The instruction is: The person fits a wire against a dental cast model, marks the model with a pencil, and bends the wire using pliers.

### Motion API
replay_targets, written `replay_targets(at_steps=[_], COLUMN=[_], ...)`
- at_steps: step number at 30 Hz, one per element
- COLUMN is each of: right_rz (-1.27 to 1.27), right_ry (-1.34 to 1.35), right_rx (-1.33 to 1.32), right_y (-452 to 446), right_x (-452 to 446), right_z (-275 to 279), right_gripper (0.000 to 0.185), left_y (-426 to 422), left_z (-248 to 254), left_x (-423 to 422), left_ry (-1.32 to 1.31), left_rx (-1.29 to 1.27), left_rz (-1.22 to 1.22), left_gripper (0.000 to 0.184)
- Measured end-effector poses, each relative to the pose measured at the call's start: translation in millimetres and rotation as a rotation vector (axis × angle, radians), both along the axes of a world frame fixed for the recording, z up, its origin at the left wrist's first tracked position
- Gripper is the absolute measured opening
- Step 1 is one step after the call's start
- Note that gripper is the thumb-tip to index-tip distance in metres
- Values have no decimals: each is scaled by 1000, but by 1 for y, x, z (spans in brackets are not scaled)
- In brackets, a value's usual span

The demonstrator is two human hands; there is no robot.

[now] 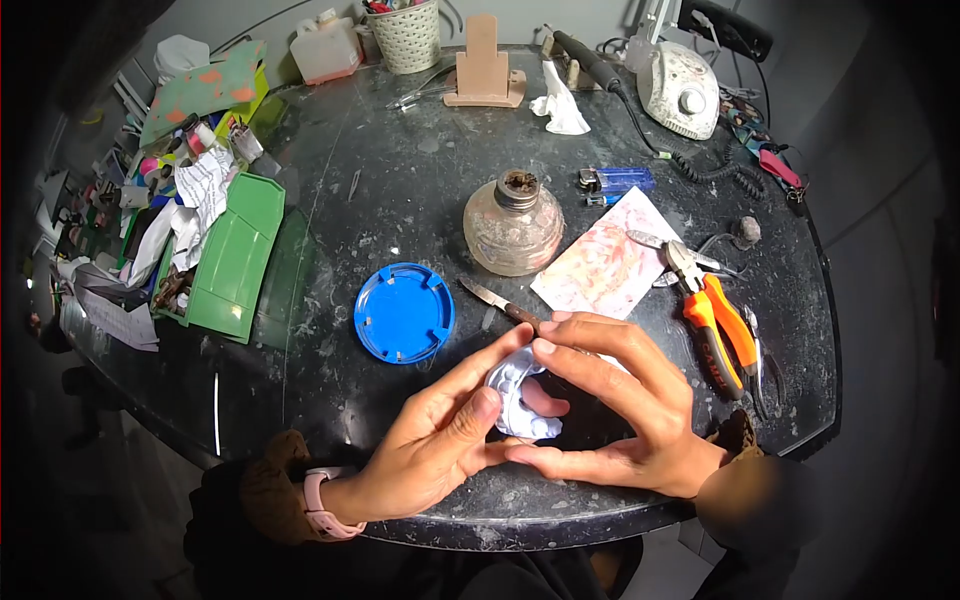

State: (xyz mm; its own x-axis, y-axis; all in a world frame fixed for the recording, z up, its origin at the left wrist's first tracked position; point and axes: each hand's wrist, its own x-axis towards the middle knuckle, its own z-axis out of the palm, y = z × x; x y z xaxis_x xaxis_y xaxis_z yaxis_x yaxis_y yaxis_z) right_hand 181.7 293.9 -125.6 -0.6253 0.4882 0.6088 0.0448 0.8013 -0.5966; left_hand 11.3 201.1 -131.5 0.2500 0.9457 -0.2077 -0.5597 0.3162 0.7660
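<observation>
A pale blue dental cast [510,395] with a pink piece [545,398] on its inner side is held between both hands near the table's front edge. My left hand [430,440] grips its left side, thumb on the near face. Fingertips of my right hand [640,400] rest at its top, with the thumb beneath. Just beyond my fingers lies a knife [484,292], its brown handle partly hidden by them. A blue round dish [405,315] is to the left. Behind the knife stands a glass burner [513,232].
Pink-smeared paper [595,265] and orange-handled pliers [708,335] lie to the right. A cluttered green bin [237,260] stands left. Farther back are a brown stand [482,70], a blue lighter [620,179], a woven pot [405,38] and a white control box [680,90].
</observation>
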Motion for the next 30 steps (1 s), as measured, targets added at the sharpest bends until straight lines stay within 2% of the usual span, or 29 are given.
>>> replay_targets(at_steps=[16, 30], right_rz=[-5, -31], right_ry=[-27, -71], right_rx=[-71, -13], right_y=[-4, -4], right_x=[0, 1], right_z=[-5, 2], right_gripper=[55, 55], left_y=[-3, -5], left_z=[-7, -12], left_x=[-1, -5], left_ry=[11, -36], left_rx=[51, 34], left_rz=[-59, -65], left_gripper=[62, 53])
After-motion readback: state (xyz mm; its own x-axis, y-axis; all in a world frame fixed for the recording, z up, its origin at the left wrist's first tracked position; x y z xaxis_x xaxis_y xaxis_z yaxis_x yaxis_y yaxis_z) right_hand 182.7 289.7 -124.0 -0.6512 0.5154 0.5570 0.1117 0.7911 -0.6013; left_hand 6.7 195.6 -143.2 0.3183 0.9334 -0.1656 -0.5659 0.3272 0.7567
